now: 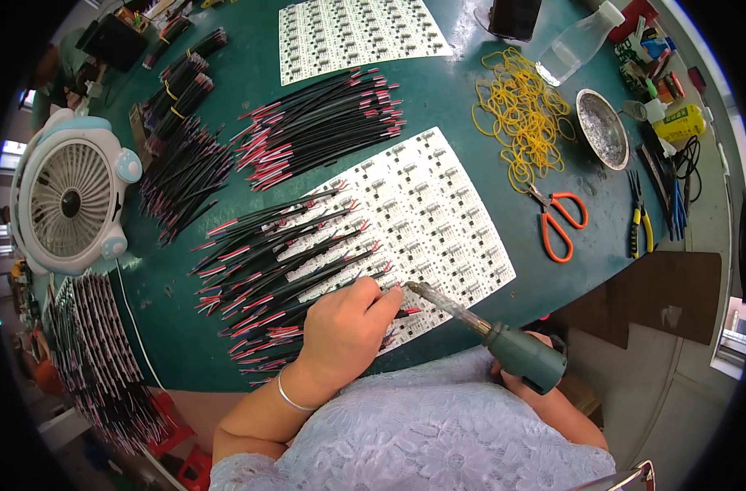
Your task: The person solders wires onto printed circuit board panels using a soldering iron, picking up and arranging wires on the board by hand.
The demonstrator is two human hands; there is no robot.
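Observation:
A white panel of small circuit boards [459, 204] lies in front of me. Rows of black cables [262, 270] with red and white ends lie across its left side, their tips on the boards. My left hand [344, 331], a bangle at its wrist, rests over the panel's near part, thumb and finger pinched on a thin cable whose end is mostly hidden. On the right, my right hand [514, 380] is wrapped round the green handle of a soldering iron [524, 356]. The iron's tip meets the panel area just beside my left fingertips.
Bundled cables [320, 123] and another board panel [357, 37] lie farther back. Yellow rubber bands [520, 110], a metal bowl [602, 129], a clear bottle [580, 45], orange-handled scissors [563, 221] and pliers [640, 217] are on the right. A fan [70, 192] stands left.

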